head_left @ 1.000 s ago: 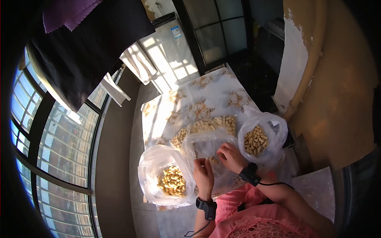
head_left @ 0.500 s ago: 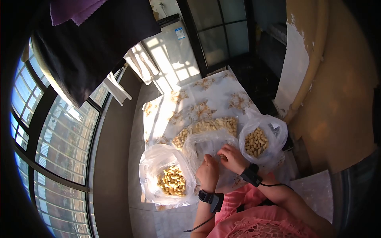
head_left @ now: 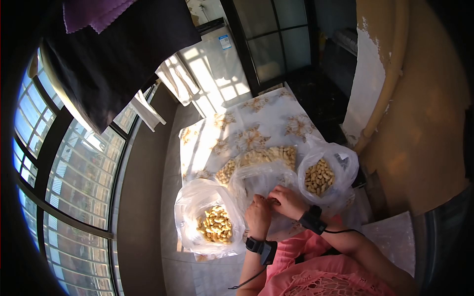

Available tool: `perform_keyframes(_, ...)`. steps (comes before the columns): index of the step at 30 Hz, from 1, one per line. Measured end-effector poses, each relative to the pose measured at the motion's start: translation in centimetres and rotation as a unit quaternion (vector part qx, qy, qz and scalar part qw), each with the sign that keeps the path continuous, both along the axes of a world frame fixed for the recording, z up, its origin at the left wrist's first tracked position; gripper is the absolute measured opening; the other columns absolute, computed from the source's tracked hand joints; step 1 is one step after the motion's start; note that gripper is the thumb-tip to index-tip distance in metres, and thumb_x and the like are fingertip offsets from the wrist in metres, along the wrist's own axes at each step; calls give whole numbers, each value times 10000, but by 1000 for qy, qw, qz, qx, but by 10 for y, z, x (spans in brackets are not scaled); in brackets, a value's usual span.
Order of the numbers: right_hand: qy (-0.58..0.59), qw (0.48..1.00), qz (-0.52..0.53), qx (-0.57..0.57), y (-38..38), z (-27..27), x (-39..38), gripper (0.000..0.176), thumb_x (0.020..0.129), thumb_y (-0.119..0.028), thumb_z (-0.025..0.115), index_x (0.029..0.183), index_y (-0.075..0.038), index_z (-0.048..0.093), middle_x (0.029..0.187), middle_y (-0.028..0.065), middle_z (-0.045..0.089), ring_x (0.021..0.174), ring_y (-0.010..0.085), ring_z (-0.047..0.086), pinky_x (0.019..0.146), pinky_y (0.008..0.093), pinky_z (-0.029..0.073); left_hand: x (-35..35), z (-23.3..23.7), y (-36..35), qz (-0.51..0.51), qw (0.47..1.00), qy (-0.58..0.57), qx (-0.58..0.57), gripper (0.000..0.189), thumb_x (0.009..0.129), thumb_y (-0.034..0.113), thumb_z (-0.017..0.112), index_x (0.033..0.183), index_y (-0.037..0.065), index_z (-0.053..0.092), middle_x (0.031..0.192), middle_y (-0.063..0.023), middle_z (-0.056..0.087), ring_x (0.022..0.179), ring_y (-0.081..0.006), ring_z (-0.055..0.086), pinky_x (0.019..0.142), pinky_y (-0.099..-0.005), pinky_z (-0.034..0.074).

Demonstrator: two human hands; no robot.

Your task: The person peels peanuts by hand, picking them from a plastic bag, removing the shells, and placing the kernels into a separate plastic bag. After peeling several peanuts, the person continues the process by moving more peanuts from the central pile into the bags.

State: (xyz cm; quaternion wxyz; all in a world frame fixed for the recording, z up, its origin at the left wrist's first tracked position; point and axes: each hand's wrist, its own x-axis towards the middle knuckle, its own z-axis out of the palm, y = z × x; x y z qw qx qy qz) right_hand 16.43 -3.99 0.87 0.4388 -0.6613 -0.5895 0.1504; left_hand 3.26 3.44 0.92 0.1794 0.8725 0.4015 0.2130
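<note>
My left hand [head_left: 257, 215] and my right hand [head_left: 288, 202] meet over a clear plastic bag [head_left: 243, 178] at the near side of the table. Both have curled fingers, fingertips together; whatever they pinch is too small and hidden to make out. Left of them, an open white plastic bag [head_left: 186, 203] contains pale peanuts in their shells [head_left: 216, 224] in sunlight. To the right, another plastic bag [head_left: 347, 159] has more peanuts [head_left: 319, 176] in it. Behind the middle bag lie further peanuts [head_left: 269, 156], seemingly under clear plastic.
A flower-patterned cloth [head_left: 251, 135] covers the table. Dark clothing [head_left: 123, 54] hangs at upper left, near the barred window [head_left: 86, 158]. A white appliance [head_left: 217, 64] stands beyond the table. On the right are a wall and a pipe [head_left: 390, 84].
My right hand has shifted slightly left and down, so its fingertips now meet those of my left hand. The bags stay where they were.
</note>
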Motion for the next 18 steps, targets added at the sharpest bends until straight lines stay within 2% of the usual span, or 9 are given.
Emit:
perform_keyframes(4, -51, 999, 9, -1, 3, -3, 0, 139, 772, -39, 677, 907, -33, 650, 929, 126, 608, 880, 337, 623, 772, 404, 519, 1, 3, -3, 2, 1000, -24, 8, 144, 996, 177, 503, 1009, 39, 540, 765, -237, 673, 720, -428, 662, 620, -518, 506)
perform_keyframes(8, -10, 1000, -6, 19, -1, 8, -2, 111, 802, -32, 673, 893, -18, 612, 916, 145, 603, 871, 353, 639, 760, 407, 528, 4, 15, -8, 22, 992, -111, -57, 137, 1005, 164, 507, 1050, 37, 535, 822, -235, 668, 760, -444, 651, 629, -504, 489)
perform_keyframes(10, 102, 993, -43, 38, -2, 12, -4, 107, 863, -62, 691, 919, -12, 614, 916, 127, 631, 837, 270, 668, 725, 354, 531, 6, 16, -9, 21, 984, -160, -72, 141, 1009, 163, 511, 1066, 36, 536, 841, -231, 666, 767, -446, 648, 627, -494, 483)
perform_keyframes(11, 102, 993, -43, 37, -2, 10, -3, 107, 863, -62, 691, 919, -12, 614, 916, 127, 631, 837, 270, 668, 725, 354, 531, 6, 16, -8, 27, 978, -191, -81, 142, 1009, 158, 516, 1075, 36, 545, 851, -222, 664, 754, -428, 649, 623, -476, 480)
perform_keyframes(13, 299, 954, -15, 24, -2, 2, -2, 138, 916, -111, 697, 967, -7, 622, 924, 70, 651, 828, 162, 661, 715, 292, 521, 7, 17, -9, 33, 971, -221, -91, 144, 1010, 154, 521, 1084, 36, 555, 861, -213, 661, 741, -410, 651, 618, -459, 478)
perform_keyframes(14, 387, 922, 13, 3, -1, -2, -1, 160, 932, -111, 686, 1039, -11, 621, 932, 6, 641, 835, 104, 628, 745, 257, 513, 7, 20, -11, 27, 969, -224, -104, 151, 1008, 166, 526, 1078, 35, 551, 882, -215, 670, 763, -418, 655, 633, -475, 482)
perform_keyframes(15, 387, 922, 12, 4, -2, -5, 2, 160, 932, -111, 686, 1039, -11, 621, 932, 6, 641, 835, 104, 628, 745, 257, 513, 8, 21, -12, 21, 966, -227, -118, 159, 1007, 178, 532, 1072, 34, 548, 902, -217, 679, 784, -426, 660, 647, -491, 486)
perform_keyframes(17, 515, 854, 54, -46, -6, -1, 3, 195, 954, -111, 653, 1125, -32, 600, 993, -7, 621, 890, 101, 614, 777, 237, 506, 11, 20, -15, 20, 964, -234, -127, 150, 1001, 168, 535, 1064, 34, 559, 898, -212, 679, 777, -412, 663, 654, -479, 495)
perform_keyframes(18, 515, 854, 54, -47, -7, 1, 1, 195, 954, -111, 653, 1125, -32, 600, 993, -7, 621, 890, 101, 614, 777, 237, 506, 12, 18, -17, 21, 961, -240, -135, 142, 995, 158, 538, 1057, 34, 569, 895, -207, 679, 770, -399, 666, 662, -468, 505)
